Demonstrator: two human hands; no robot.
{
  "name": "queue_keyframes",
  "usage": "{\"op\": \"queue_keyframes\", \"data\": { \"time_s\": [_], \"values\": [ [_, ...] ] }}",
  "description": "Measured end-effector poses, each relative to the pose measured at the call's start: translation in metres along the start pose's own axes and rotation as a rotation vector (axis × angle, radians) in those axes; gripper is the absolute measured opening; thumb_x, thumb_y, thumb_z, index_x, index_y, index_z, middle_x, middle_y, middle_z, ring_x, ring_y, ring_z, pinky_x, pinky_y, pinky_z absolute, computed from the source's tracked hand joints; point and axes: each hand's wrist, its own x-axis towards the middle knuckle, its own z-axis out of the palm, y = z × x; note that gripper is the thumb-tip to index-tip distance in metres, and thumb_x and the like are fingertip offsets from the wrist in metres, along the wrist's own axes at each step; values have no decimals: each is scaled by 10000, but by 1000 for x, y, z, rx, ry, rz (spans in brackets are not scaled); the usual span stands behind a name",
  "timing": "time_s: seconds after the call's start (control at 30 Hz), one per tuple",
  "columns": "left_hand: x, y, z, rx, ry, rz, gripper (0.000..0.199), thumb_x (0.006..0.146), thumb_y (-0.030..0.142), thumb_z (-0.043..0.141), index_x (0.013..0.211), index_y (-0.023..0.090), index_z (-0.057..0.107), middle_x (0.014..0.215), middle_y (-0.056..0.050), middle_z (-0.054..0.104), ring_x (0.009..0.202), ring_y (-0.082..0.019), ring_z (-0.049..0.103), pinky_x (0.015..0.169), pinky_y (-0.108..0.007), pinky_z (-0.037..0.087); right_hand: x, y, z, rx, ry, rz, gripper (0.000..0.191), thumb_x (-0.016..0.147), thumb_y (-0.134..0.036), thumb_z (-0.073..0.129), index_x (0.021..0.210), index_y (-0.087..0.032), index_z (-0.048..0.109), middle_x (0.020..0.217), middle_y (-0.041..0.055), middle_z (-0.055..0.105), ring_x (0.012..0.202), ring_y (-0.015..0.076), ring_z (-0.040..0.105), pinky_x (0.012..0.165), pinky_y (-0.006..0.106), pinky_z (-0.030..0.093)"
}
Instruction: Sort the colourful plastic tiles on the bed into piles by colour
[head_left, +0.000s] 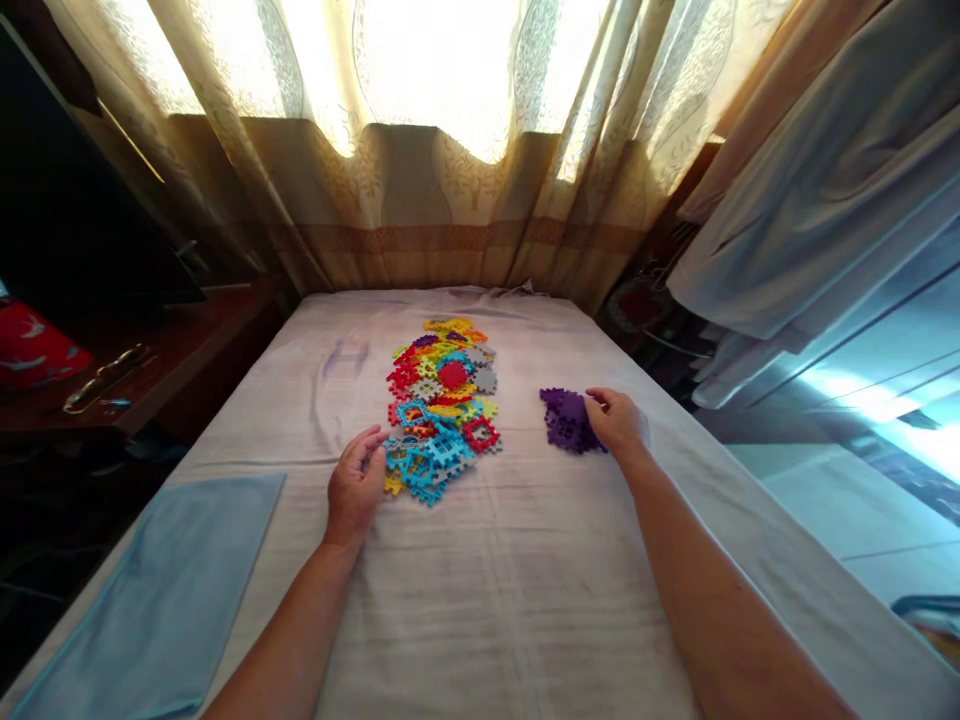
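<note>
A heap of interlocking plastic building tiles with notched edges lies mid-table; blue ones are at its near end, with red, yellow, green and grey ones farther back. Beside its near left edge is my left hand, fingers apart and slightly curved, holding nothing visible. To the right lies a separate small pile of purple tiles. My right hand is at this pile's right edge, its fingers pinched together on a purple tile; the fingertips are partly hidden.
A pale sheet covers the table surface. A light blue cloth or folder lies at the left. Curtains hang behind the far edge. A dark wooden stand is at left, and hanging clothes are at right.
</note>
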Motion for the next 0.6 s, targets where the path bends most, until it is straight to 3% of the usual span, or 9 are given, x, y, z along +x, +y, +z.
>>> {"op": "queue_keyframes", "data": {
  "time_s": [0.1,0.2,0.3,0.6],
  "values": [
    [0,0,0,3,11,0,354,839,433,519,1014,209,729,1239,-97,684,1163,-237,630,1065,-417,465,-20,-1,1,-165,88,-100,560,880,-474,483,1357,-196,578,1393,196,525,1230,361,513,974,514,428],
    [1,1,0,5,13,4,359,832,439,522,1009,207,730,1228,-100,689,1163,-245,631,1063,-427,467,-39,-8,9,-269,-35,-195,732,840,-598,555,1478,-257,435,1562,180,331,1413,391,316,1041,583,363],
    [1,1,-1,6,10,0,361,830,438,525,1011,201,728,1234,-104,685,1168,-248,629,1068,-429,464,-45,-13,19,-340,-151,-243,802,805,-622,612,1502,-289,399,1597,165,279,1452,382,261,1077,581,325],
    [-2,0,-3,-5,-9,-31,348,851,460,543,1006,206,722,1255,-98,676,1186,-245,623,1082,-419,461,21,-20,47,-341,-156,-182,723,874,-604,529,1501,-263,409,1561,183,329,1399,338,368,1076,523,326]
  ]
}}
